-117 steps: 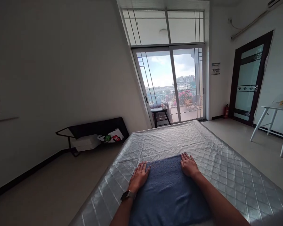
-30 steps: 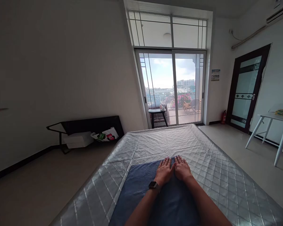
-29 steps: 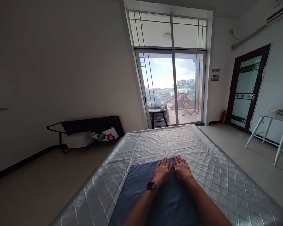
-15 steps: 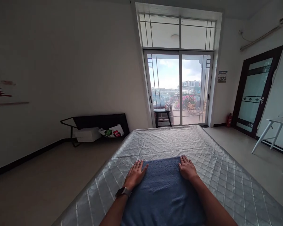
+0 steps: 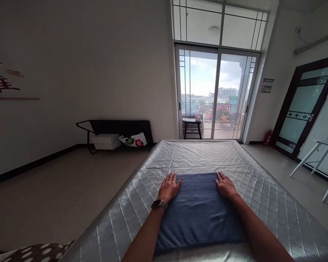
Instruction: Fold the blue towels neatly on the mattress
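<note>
A blue towel (image 5: 199, 211) lies spread flat on a silver quilted cover (image 5: 199, 154). My left hand (image 5: 169, 187) rests flat at the towel's far left corner, fingers stretched forward and thumb on the cloth. At the far right corner, my right hand (image 5: 226, 185) presses down with its fingers extended. Neither hand grasps anything. A dark watch (image 5: 159, 204) sits on my left wrist. The towel has slight wrinkles across its middle, and its near edge shows between my forearms.
A low black bench (image 5: 120, 128) stands by the left wall with a white box (image 5: 106, 142) and a printed bag (image 5: 133, 140). Beyond the far edge are a stool (image 5: 191, 122) and a sliding glass door (image 5: 198, 83). A white table (image 5: 325, 143) stands right; brown dotted fabric (image 5: 35, 251) lies lower left.
My view has tilted down and shifted left, bringing the towel's near edge and the dotted fabric into sight. Both hands stay flat at the towel's far corners.
</note>
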`<state>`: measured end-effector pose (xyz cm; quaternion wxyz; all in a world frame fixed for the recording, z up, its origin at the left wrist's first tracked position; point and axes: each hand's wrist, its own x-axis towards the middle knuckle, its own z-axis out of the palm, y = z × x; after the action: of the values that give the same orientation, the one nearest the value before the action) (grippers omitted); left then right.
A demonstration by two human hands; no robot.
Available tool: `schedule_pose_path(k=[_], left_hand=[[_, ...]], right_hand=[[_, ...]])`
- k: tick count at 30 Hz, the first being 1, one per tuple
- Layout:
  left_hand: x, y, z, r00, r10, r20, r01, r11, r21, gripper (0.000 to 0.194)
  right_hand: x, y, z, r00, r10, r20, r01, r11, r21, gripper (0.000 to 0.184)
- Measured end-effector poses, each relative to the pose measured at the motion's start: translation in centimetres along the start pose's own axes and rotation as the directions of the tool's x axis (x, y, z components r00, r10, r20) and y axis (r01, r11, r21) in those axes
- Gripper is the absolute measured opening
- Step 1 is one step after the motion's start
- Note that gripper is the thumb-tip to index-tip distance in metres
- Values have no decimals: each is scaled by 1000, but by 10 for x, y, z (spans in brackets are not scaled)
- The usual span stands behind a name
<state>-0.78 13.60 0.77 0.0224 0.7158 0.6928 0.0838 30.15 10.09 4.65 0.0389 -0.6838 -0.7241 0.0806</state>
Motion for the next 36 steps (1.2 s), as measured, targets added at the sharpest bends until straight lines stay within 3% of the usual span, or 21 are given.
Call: schedule_pose_path(k=[16, 19, 21, 24, 29, 32, 36], left_hand=[[1, -11, -3, 997, -3, -71, 5, 1000, 30, 73], [-3, -7, -10, 989, 94, -110, -95, 996, 4, 68], [-8, 10, -11, 963, 248, -104, -252, 968, -18, 62], [-15, 59, -6, 882, 464, -82, -467, 884, -18, 56], [-15, 158, 5, 771, 637, -24, -636, 771, 20, 54], [-6, 194, 11, 775, 632, 14, -631, 775, -35, 55], [1, 202, 20, 811, 585, -1, -583, 808, -84, 58]], right_hand=[[7, 3, 8, 999, 48, -7, -48, 998, 28, 68], [7, 2, 9, 999, 51, -10, -50, 997, 59, 68], [7, 1, 10, 999, 52, -11, -51, 996, 77, 68], [8, 0, 13, 999, 46, -17, -44, 994, 97, 68], [7, 2, 15, 1000, 23, -16, -22, 997, 76, 66], [7, 5, 15, 1000, -21, 5, 20, 998, 58, 68], [8, 6, 17, 999, -50, 10, 49, 995, 82, 71]])
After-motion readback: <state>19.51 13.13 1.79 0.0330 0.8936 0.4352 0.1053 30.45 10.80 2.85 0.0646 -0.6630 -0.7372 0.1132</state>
